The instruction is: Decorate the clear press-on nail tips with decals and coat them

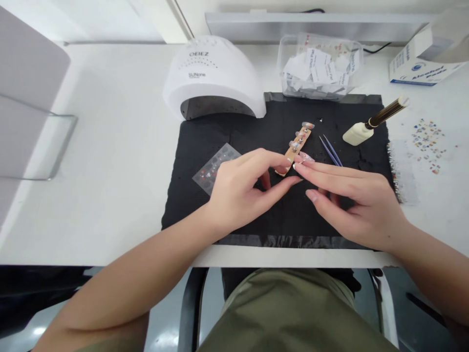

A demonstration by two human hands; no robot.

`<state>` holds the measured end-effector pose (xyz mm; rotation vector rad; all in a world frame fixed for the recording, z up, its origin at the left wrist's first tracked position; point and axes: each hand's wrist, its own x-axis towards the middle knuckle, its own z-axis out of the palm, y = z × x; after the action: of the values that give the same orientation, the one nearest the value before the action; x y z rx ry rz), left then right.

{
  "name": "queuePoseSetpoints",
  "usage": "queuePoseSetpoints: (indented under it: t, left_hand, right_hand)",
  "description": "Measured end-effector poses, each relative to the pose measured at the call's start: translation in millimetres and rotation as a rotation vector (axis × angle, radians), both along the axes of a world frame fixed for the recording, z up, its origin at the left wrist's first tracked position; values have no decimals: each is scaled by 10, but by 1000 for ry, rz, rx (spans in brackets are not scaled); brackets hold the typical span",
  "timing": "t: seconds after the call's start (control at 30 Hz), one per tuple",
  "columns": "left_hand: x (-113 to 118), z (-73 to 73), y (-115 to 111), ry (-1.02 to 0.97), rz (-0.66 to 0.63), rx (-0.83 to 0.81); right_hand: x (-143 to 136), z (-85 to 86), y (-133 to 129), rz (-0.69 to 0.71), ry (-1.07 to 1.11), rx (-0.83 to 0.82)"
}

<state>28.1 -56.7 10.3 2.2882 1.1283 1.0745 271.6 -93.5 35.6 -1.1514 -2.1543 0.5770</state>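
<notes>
A tan nail display stick [301, 139] lies slanted on the black mat, with several decorated false nails on round metal holders along it. Bent over its lower end, my left hand [249, 183] has the index fingertip at the stick and the thumb apart from it. My right hand [361, 203] reaches in from the other side, index and middle fingers stretched out and touching around the lowest false nail [306, 157]; its thumb is spread away. Fingers partly hide that nail. Purple tweezers [330, 151] lie just beyond my right fingers.
A clear sticker sheet [216, 166] lies under my left wrist side. Behind stand a white nail lamp [216, 73] and a plastic tub [286, 63] of alcohol pads. To the right are a polish bottle [358, 134], scattered gems [428, 142] and an alcohol pad box [414, 63].
</notes>
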Motion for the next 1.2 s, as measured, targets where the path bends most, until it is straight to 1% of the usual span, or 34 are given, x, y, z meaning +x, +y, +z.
queuePoseSetpoints:
  t: [0.17,0.3,0.5,0.73,1.0,1.1,1.2]
  left_hand:
    - [7,29,-24,34,57,-5]
    - [5,32,-27,29,104,-9]
    - [14,32,-47,-4,93,28]
    - [52,54,-58,-120,68,-92]
    - [55,61,-37,-159,111,-188]
    - [56,44,-2,-213,114,-200]
    - [64,11,44,-288,93,-176]
  right_hand:
    - [-12,-28,-10,41,68,-98]
    - [-14,-26,-19,24,63,-122]
    - [-9,-49,-20,48,44,-104]
    - [-1,-72,-8,91,-23,-72]
    - [3,-58,-8,132,-84,-67]
    - [-2,-82,-9,153,-104,-43]
    - [-1,-105,2,156,-101,41]
